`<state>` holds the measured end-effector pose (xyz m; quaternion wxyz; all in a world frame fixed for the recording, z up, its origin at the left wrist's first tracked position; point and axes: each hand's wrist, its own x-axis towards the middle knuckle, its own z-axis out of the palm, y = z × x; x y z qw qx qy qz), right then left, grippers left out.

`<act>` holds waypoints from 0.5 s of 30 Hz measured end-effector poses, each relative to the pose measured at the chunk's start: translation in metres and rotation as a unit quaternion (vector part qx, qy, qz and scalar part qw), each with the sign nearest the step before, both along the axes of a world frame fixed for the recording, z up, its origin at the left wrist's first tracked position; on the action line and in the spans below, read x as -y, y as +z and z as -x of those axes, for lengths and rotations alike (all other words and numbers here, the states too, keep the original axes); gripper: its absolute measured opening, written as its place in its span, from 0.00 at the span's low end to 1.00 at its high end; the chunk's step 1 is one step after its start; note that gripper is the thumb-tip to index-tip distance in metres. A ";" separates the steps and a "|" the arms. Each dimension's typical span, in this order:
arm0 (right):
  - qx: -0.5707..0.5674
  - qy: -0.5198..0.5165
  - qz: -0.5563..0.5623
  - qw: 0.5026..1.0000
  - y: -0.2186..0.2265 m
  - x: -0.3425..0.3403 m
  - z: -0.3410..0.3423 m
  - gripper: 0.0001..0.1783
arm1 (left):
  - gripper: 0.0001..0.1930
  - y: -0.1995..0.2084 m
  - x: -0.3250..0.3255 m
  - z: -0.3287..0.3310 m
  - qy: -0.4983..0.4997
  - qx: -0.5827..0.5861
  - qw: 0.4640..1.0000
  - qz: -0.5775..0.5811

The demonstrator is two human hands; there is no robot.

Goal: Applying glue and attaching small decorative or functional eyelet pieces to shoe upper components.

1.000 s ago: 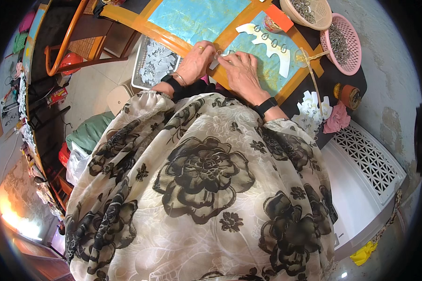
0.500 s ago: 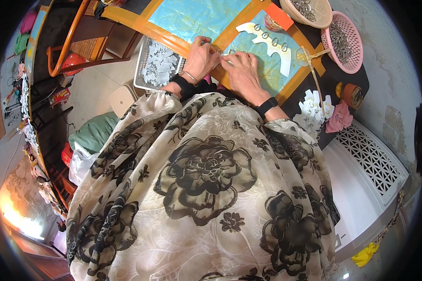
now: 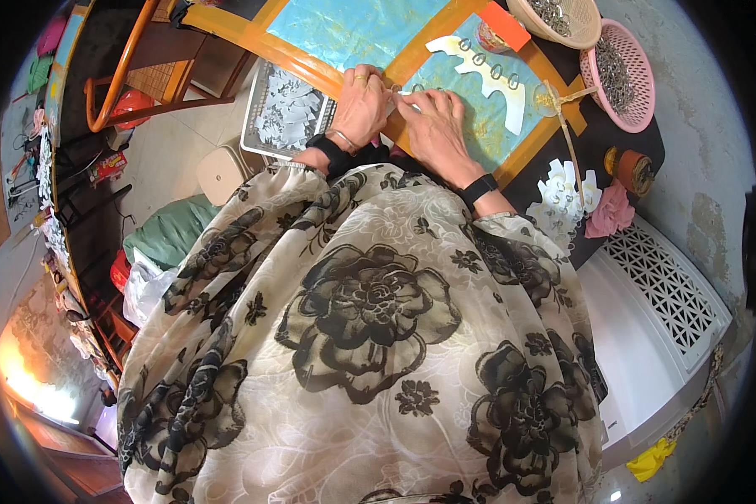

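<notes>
My left hand (image 3: 359, 111) and my right hand (image 3: 437, 130) meet at the near edge of a taped blue work surface (image 3: 344, 32). Their fingertips are closed together on a small white piece (image 3: 392, 102), mostly covered by the fingers. Metal rings peek out just beyond my right fingers. To the right on the blue sheet lies a white scalloped strip (image 3: 484, 77) with several metal rings along it. A white basket (image 3: 245, 126) of white and grey pieces stands left of my left wrist.
At the far right are a pink basket (image 3: 643, 88) and a beige basket (image 3: 590, 34), both holding metal rings. A thin stick (image 3: 569, 143), white tabs (image 3: 560, 191), a pink cloth (image 3: 611, 210) and a brown tape roll (image 3: 632, 172) lie nearer. A tin with an orange card (image 3: 502, 28) stands behind the strip.
Both hands stay nearly in place, with small shifts of the fingers at the white piece. The whole view has shifted slightly.
</notes>
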<state>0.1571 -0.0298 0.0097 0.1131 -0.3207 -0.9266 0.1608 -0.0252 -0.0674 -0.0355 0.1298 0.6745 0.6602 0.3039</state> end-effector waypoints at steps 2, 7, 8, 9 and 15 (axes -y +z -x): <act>0.003 -0.002 0.006 1.000 -0.002 -0.001 -0.001 0.24 | 0.07 0.006 0.001 -0.002 0.002 0.016 1.000 -0.003; 0.000 0.000 0.005 1.000 -0.002 -0.001 0.002 0.24 | 0.11 0.009 0.001 -0.005 0.015 -0.021 1.000 -0.003; -0.003 -0.001 0.004 1.000 -0.002 -0.001 0.002 0.24 | 0.11 0.009 0.001 -0.004 0.014 -0.022 1.000 -0.002; -0.004 -0.001 0.006 1.000 -0.002 0.000 0.002 0.24 | 0.11 0.010 0.001 -0.004 0.012 -0.029 0.999 0.007; -0.004 0.006 -0.001 1.000 -0.002 -0.002 0.002 0.25 | 0.12 0.014 0.001 -0.003 0.005 -0.052 0.998 0.038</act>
